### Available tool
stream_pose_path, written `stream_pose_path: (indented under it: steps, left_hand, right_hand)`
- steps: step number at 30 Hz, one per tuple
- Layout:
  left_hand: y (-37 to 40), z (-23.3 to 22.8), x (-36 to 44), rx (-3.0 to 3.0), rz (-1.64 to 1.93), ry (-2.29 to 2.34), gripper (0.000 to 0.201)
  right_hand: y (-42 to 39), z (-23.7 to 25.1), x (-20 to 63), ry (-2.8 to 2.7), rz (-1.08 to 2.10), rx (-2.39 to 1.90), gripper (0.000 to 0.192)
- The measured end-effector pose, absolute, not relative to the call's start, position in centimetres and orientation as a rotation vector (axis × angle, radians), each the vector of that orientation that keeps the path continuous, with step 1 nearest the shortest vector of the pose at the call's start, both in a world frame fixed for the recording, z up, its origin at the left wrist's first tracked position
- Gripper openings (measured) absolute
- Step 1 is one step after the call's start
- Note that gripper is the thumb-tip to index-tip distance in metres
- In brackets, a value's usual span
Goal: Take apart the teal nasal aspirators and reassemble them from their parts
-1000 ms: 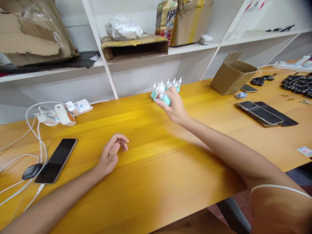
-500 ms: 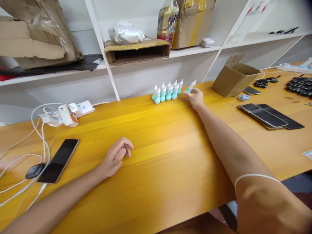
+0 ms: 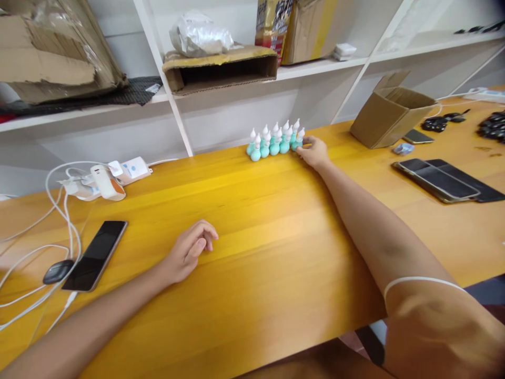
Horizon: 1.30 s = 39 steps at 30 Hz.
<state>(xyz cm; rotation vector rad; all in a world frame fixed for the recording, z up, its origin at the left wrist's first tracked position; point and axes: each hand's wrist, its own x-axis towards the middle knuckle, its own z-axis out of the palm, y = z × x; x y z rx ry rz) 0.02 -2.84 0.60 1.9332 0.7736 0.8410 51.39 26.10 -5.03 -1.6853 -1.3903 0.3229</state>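
Observation:
At the back of the wooden table stand several small mint-green squeeze bottles with white pointed tips, packed in two rows. My right hand has its fingers closed around the squeeze bottle at the right end of the front row. This bottle is upright and close beside its neighbours; my fingers hide part of its base. My left hand rests on the table nearer to me, loosely curled with its fingers partly apart. Nothing shows in it.
An open cardboard box stands right of the bottles. Further right lie phones. On the left are a phone, a black mouse-like object, white cables and a power strip. Shelves with boxes rise behind.
My right hand has brought the tilted squeeze bottle left and set it upright at the end of the front row. My left hand stays in place. The view has shifted slightly.

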Motion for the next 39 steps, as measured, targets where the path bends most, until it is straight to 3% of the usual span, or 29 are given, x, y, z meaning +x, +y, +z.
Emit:
stream_pose_path:
  steps: [16, 24, 28, 34, 39]
  left_hand:
    - [-2.9, 0.7, -0.2, 1.985, 0.761, 0.769, 0.038]
    - [-2.9, 1.9, 0.6, 2.196, 0.587, 0.905, 0.016]
    - [-3.0, 2.2, 1.1, 2.331, 0.476, 0.874, 0.016]
    - [-3.2, 2.2, 1.3, 2.38, 0.457, 0.87, 0.016]
    - [-3.2, 2.2, 1.2, 2.383, 0.456, 0.854, 0.015]
  right_hand:
    - [25.8, -4.9, 51.0, -1.425, 0.348, -1.679, 0.04]
    - [25.5, -4.7, 50.7, -1.458, 0.258, -1.741, 0.038]
    - [25.8, -4.8, 51.7, -1.445, 0.276, -1.728, 0.039]
    - [25.6, -5.8, 55.0, -1.521, -0.042, -1.895, 0.029]
    - [25.7, -6.8, 54.6, -1.567, -0.089, -2.006, 0.044]
